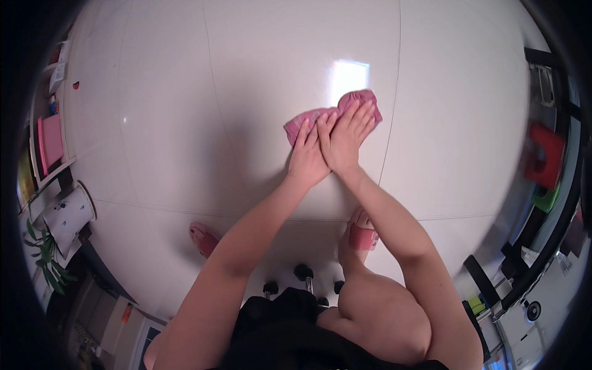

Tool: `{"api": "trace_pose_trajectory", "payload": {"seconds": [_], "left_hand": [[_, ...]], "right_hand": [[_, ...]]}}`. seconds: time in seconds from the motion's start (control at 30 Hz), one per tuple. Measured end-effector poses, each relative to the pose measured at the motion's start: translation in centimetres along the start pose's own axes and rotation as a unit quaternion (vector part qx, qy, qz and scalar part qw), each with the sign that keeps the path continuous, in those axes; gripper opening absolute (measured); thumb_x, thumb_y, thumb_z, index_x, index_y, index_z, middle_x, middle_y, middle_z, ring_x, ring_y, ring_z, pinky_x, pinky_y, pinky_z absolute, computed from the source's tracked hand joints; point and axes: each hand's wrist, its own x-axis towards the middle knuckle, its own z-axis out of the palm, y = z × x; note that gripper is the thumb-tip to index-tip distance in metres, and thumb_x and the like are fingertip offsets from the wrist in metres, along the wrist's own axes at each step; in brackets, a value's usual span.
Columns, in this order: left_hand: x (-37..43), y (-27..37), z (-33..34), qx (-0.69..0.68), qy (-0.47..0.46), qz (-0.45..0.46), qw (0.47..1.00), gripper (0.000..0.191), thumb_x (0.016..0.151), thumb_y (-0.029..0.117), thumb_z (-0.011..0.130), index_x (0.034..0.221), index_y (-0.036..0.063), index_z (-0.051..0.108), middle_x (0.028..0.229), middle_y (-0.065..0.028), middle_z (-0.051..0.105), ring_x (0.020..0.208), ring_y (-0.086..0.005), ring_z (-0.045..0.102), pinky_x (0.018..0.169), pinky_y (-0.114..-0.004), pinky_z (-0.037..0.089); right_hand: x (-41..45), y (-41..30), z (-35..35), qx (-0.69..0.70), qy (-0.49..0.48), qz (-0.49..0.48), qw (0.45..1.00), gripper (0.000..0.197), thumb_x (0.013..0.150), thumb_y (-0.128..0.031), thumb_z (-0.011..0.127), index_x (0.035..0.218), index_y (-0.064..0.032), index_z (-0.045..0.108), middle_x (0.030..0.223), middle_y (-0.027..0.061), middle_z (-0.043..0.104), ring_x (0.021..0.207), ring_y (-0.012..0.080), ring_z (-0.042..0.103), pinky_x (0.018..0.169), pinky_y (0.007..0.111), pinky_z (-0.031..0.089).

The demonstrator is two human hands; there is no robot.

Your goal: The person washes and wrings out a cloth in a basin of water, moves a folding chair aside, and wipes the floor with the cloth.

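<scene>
A crumpled pink cloth [296, 126] lies under the fingers of both my hands, over the pale tiled floor. My left hand [311, 155] covers its left part, palm down with the fingers stretched forward. Beside it, partly overlapping at the thumb side, my right hand [344, 138] rests on the bunched right end of the cloth. Both thumbs are mostly hidden. The cloth's underside is out of sight, and I cannot tell how firmly it meets the floor.
Pink slippers [203, 238] are on my feet, with black chair casters [303, 272] between them. Shelves with a pink box [51, 144] and a potted plant [48, 259] stand left. At right are a red plastic object [545, 157] and a green one [546, 196].
</scene>
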Motion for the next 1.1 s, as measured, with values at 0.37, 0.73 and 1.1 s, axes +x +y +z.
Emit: {"api": "trace_pose_trajectory", "payload": {"seconds": [0.37, 0.73, 1.1], "left_hand": [[9.2, -7.1, -1.4, 0.0, 0.062, -0.189, 0.98, 0.069, 0.088, 0.035, 0.048, 0.146, 0.0075, 0.023, 0.154, -0.0133, 0.017, 0.141, -0.0263, 0.017, 0.113, -0.049, 0.005], [7.9, -10.7, -1.8, -0.146, 0.11, -0.319, 0.93, 0.063, 0.09, 0.026, 0.049, 0.142, -0.0031, 0.027, 0.151, -0.0206, 0.018, 0.141, -0.032, 0.016, 0.114, -0.048, 0.007], [-1.4, -5.3, -0.9, -0.126, 0.113, -0.367, 0.915, 0.059, 0.084, 0.023, 0.056, 0.13, -0.0106, 0.039, 0.142, -0.031, 0.028, 0.137, -0.0437, 0.014, 0.112, -0.052, 0.009]], "right_hand": [[15.5, -5.1, 1.8, -0.011, 0.001, -0.253, 0.967, 0.074, 0.091, -0.046, 0.039, 0.142, 0.0043, 0.025, 0.15, 0.0252, 0.018, 0.142, 0.0351, 0.011, 0.115, 0.046, 0.004], [18.6, -10.8, 5.1, 0.005, -0.131, -0.403, 0.906, 0.075, 0.081, -0.042, 0.048, 0.144, -0.0068, 0.029, 0.153, 0.0105, 0.021, 0.143, 0.023, 0.013, 0.117, 0.038, 0.006], [9.7, -11.9, 4.5, 0.077, -0.235, -0.483, 0.84, 0.072, 0.081, -0.036, 0.054, 0.142, -0.0045, 0.033, 0.148, 0.0119, 0.032, 0.14, 0.0257, 0.022, 0.116, 0.041, 0.011]]}}
